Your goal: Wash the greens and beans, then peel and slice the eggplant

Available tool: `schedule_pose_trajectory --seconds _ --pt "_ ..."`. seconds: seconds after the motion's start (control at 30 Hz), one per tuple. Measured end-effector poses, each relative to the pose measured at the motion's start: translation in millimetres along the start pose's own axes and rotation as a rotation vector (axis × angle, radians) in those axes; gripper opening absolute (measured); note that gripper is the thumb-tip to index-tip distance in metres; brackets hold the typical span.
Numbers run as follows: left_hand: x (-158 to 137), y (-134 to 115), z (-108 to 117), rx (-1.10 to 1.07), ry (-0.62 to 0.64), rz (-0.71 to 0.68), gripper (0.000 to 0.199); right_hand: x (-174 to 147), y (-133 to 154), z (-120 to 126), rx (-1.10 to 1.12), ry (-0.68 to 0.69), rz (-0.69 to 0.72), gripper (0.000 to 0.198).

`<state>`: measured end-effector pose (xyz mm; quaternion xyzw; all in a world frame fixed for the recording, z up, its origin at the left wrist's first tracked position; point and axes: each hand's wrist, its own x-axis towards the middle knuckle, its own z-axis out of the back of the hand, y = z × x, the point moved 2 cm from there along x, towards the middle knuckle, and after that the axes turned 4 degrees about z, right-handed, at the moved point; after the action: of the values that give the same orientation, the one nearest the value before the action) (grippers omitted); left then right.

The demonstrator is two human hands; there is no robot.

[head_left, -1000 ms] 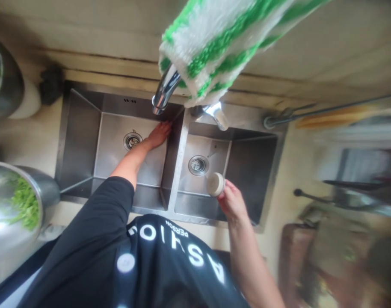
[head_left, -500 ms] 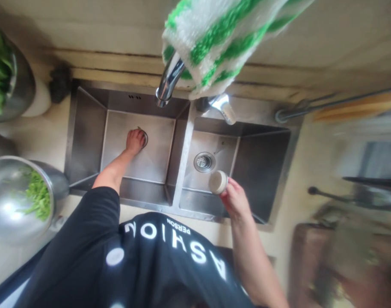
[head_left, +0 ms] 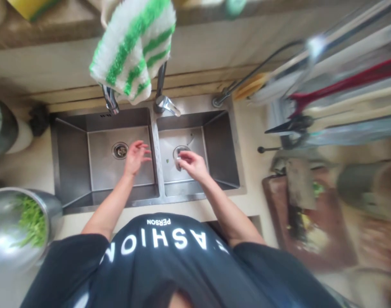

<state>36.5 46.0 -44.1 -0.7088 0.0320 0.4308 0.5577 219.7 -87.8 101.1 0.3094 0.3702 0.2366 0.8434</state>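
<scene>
Over the left sink basin point(head_left: 97, 158), my left hand point(head_left: 136, 159) is raised with its fingers apart and nothing in them. It is just right of the left drain point(head_left: 120, 150), whose metal ring and inner part show. My right hand point(head_left: 193, 164) is in the right basin point(head_left: 219, 149), fingers pinched at the right drain point(head_left: 182, 149). A small round sink plug point(head_left: 178, 162) appears at the fingertips, seen nearly edge-on and blurred. A tiny green scrap point(head_left: 167, 161) lies on the basin floor beside it.
A faucet point(head_left: 110, 100) with a green-and-white striped cloth point(head_left: 131, 51) and a tap lever point(head_left: 170, 106) are behind the basins. A metal bowl of chopped greens point(head_left: 46, 218) is at left. At right is a cutting board point(head_left: 335, 239) with a cleaver point(head_left: 300, 182) on it.
My left hand has come off the left drain, uncovering it, and opened to its right. My right hand has carried the round plug down to the right drain. The view has shifted rightward.
</scene>
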Motion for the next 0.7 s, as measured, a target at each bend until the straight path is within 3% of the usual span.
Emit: schedule_pose_trajectory --seconds 0.07,0.1,0.17,0.23,0.27,0.33,0.4,0.5,0.6,0.7 --pt "-31.8 -30.6 -24.6 -0.265 0.193 -0.026 0.052 3.1 19.9 -26.3 -0.066 0.119 0.192 0.025" --pt "-46.0 -40.9 -32.4 -0.366 0.226 -0.011 0.053 4.8 29.0 -36.7 -0.102 0.198 0.280 0.025" --pt "-69.1 -49.9 -37.1 -0.561 0.213 0.047 0.056 13.1 44.8 -47.2 -0.168 0.391 0.422 0.030" --pt "-87.6 -44.5 -29.0 -0.774 0.124 0.124 0.063 34.3 59.2 -40.6 -0.261 0.480 0.496 0.042" --pt "-96.6 -37.8 -21.6 -0.860 0.055 0.158 0.065 50.7 66.8 -32.5 -0.332 0.436 0.506 0.049" --pt "-116.1 -20.5 -3.2 -0.940 -0.139 0.201 0.065 91.1 83.1 -13.5 -0.555 0.157 0.455 0.054" --pt "-137.0 -5.6 17.0 -0.911 -0.342 0.189 0.064 129.9 98.0 -6.3 -0.760 0.023 0.346 0.055" --pt "-157.0 -6.2 48.3 -0.805 -0.468 0.035 0.062 166.9 111.9 -22.5 -0.927 0.131 0.197 0.053" --pt "-146.4 -43.9 86.1 -0.576 -0.498 -0.290 0.054 177.9 114.8 -44.4 -0.929 0.198 0.109 0.049" --pt "-104.1 -102.0 124.2 -0.229 -0.455 -0.561 0.053 181.2 112.9 -50.9 -0.908 0.174 0.096 0.049"
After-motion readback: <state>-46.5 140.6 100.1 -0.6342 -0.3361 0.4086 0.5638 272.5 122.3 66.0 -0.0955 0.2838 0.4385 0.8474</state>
